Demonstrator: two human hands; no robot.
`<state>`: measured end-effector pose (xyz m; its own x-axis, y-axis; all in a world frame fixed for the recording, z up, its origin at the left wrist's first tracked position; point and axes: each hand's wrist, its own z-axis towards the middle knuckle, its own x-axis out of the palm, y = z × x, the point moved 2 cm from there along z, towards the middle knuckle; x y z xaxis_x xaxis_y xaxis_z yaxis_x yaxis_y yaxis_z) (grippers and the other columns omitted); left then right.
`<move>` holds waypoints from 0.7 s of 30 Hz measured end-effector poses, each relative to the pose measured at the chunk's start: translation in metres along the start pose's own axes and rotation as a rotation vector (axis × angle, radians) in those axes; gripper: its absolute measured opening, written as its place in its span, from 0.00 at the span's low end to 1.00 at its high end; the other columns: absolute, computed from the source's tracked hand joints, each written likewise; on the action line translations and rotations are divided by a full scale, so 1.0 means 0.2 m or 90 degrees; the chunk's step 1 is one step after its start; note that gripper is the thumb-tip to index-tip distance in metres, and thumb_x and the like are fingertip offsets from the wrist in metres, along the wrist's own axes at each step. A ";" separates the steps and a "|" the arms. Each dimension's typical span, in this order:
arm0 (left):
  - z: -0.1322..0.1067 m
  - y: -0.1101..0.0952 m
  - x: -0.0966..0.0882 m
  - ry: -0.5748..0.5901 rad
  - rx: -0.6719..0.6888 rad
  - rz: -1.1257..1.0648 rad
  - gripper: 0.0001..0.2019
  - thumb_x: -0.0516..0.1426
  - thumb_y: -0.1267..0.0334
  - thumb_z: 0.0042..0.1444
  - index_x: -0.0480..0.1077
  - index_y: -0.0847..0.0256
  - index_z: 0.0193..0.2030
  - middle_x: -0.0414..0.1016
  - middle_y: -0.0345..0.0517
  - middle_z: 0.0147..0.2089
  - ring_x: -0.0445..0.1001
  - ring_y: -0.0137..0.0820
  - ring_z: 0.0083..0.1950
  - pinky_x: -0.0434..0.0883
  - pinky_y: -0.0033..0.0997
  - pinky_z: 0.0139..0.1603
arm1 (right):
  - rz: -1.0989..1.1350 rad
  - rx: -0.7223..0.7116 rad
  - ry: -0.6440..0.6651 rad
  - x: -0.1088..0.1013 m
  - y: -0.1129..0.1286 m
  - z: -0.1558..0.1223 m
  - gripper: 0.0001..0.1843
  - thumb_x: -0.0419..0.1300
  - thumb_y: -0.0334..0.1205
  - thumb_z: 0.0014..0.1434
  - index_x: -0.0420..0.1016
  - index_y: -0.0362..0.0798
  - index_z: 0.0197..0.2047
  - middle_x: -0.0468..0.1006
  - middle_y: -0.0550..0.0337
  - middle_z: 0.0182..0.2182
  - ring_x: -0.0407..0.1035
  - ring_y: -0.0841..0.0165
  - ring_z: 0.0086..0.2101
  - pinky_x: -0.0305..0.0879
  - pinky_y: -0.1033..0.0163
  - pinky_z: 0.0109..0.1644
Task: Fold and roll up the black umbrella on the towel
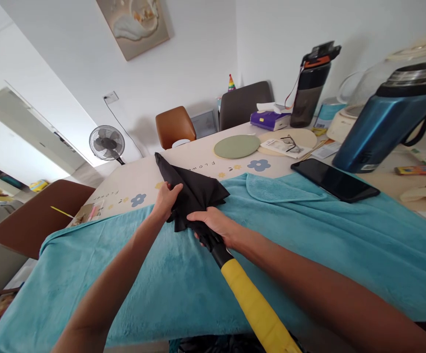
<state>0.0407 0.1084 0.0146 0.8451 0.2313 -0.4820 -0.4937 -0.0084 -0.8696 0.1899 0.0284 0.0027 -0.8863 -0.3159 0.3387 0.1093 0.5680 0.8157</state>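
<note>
A black folded umbrella (pixel 194 186) with a thick yellow-wrapped handle (pixel 257 309) slants across the view, its tip pointing away to the upper left. Its fabric hangs in loose folds about the shaft. My left hand (pixel 166 200) pinches the left edge of the fabric between thumb and fingers. Around the lower part of the canopy, just above the handle, my right hand (pixel 215 225) is closed, with its thumb on top; some of its fingers are hidden beneath. Under both hands a turquoise fleece blanket (pixel 146 274) covers the near side of the table.
Right of the umbrella lies a black phone (pixel 334 180) on the blanket's edge. Behind it stand a blue thermos (pixel 386 122), a dark bottle (pixel 310 88) and a purple tissue pack (pixel 270 119). A green oval mat (pixel 237 146) rests mid-table. Chairs and a fan (pixel 107 142) are beyond.
</note>
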 end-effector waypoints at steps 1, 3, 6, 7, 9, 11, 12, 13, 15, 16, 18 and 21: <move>0.00 0.00 0.00 0.006 -0.039 -0.045 0.12 0.58 0.57 0.50 0.65 0.63 0.35 0.72 0.47 0.36 0.72 0.33 0.38 0.69 0.30 0.34 | 0.006 -0.005 0.012 0.00 0.01 -0.01 0.09 0.57 0.38 0.53 0.64 0.44 0.24 0.66 0.62 0.12 0.60 0.71 0.13 0.61 0.66 0.14; 0.00 -0.01 0.02 0.020 -0.143 -0.174 0.08 0.59 0.61 0.49 0.67 0.64 0.32 0.71 0.44 0.29 0.71 0.30 0.30 0.69 0.28 0.29 | 0.017 -0.014 0.032 0.00 0.02 -0.02 0.10 0.56 0.38 0.54 0.65 0.43 0.24 0.66 0.61 0.12 0.61 0.72 0.13 0.62 0.67 0.15; -0.01 -0.02 0.05 0.084 -0.253 -0.368 0.04 0.59 0.68 0.50 0.70 0.67 0.32 0.74 0.48 0.29 0.72 0.30 0.30 0.73 0.27 0.32 | 0.022 -0.025 0.040 -0.01 0.03 -0.03 0.10 0.57 0.37 0.54 0.64 0.44 0.24 0.66 0.62 0.12 0.61 0.72 0.13 0.61 0.68 0.14; 0.00 -0.02 0.06 0.104 -0.279 -0.412 0.03 0.58 0.70 0.51 0.71 0.68 0.33 0.75 0.49 0.30 0.73 0.30 0.31 0.74 0.28 0.34 | 0.019 -0.028 0.039 -0.01 0.03 -0.03 0.09 0.57 0.37 0.54 0.64 0.44 0.24 0.66 0.63 0.12 0.61 0.72 0.13 0.61 0.67 0.14; 0.01 -0.01 0.06 0.143 -0.321 -0.468 0.05 0.57 0.72 0.52 0.71 0.69 0.37 0.77 0.50 0.33 0.75 0.32 0.33 0.75 0.30 0.38 | 0.007 -0.032 0.040 -0.01 0.03 -0.04 0.09 0.58 0.37 0.54 0.64 0.44 0.25 0.66 0.63 0.12 0.61 0.72 0.12 0.62 0.67 0.14; 0.01 0.00 0.06 0.182 -0.350 -0.506 0.08 0.56 0.70 0.54 0.72 0.70 0.40 0.77 0.52 0.34 0.76 0.34 0.34 0.76 0.33 0.40 | -0.005 -0.039 0.050 -0.01 0.03 -0.05 0.09 0.58 0.38 0.54 0.64 0.44 0.25 0.66 0.63 0.12 0.61 0.72 0.12 0.62 0.67 0.15; 0.01 0.01 0.06 0.193 -0.362 -0.525 0.09 0.57 0.69 0.54 0.72 0.70 0.41 0.77 0.53 0.33 0.76 0.35 0.35 0.76 0.34 0.41 | -0.007 -0.045 0.058 -0.01 0.03 -0.05 0.10 0.58 0.38 0.54 0.64 0.44 0.25 0.66 0.63 0.12 0.61 0.72 0.13 0.61 0.67 0.15; 0.01 0.01 0.07 0.193 -0.376 -0.541 0.10 0.57 0.67 0.54 0.72 0.70 0.41 0.77 0.53 0.33 0.77 0.36 0.35 0.76 0.34 0.41 | -0.006 -0.051 0.066 0.00 0.03 -0.05 0.10 0.58 0.37 0.54 0.64 0.44 0.25 0.66 0.63 0.12 0.61 0.73 0.13 0.61 0.68 0.15; 0.00 0.03 0.09 0.164 -0.410 -0.566 0.11 0.58 0.65 0.53 0.72 0.70 0.41 0.77 0.52 0.31 0.77 0.37 0.34 0.76 0.35 0.40 | 0.009 -0.056 0.078 0.01 0.02 -0.06 0.09 0.58 0.36 0.54 0.65 0.43 0.25 0.66 0.64 0.13 0.61 0.73 0.13 0.62 0.69 0.16; -0.01 0.03 0.11 0.143 -0.427 -0.575 0.10 0.58 0.65 0.52 0.72 0.70 0.40 0.77 0.51 0.29 0.77 0.38 0.33 0.77 0.35 0.39 | 0.021 -0.053 0.082 0.02 0.01 -0.06 0.09 0.58 0.36 0.54 0.65 0.43 0.25 0.66 0.64 0.13 0.62 0.73 0.13 0.64 0.69 0.16; -0.04 0.05 0.13 0.116 -0.448 -0.598 0.10 0.57 0.66 0.51 0.72 0.69 0.38 0.76 0.49 0.26 0.77 0.38 0.32 0.77 0.36 0.38 | 0.052 -0.024 0.098 0.03 -0.01 -0.05 0.09 0.58 0.37 0.54 0.66 0.42 0.26 0.67 0.62 0.14 0.65 0.71 0.15 0.67 0.67 0.19; -0.07 0.06 0.16 0.118 -0.453 -0.634 0.10 0.55 0.64 0.50 0.73 0.67 0.37 0.76 0.47 0.26 0.77 0.38 0.32 0.76 0.37 0.38 | 0.143 0.033 0.136 0.06 -0.05 -0.03 0.09 0.57 0.39 0.56 0.66 0.41 0.31 0.72 0.58 0.20 0.72 0.66 0.21 0.72 0.60 0.24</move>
<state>0.0641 0.1022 -0.0134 0.8335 0.2988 0.4648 0.5525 -0.4479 -0.7029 0.1813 0.0149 0.0000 -0.7274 -0.3272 0.6031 0.2642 0.6776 0.6863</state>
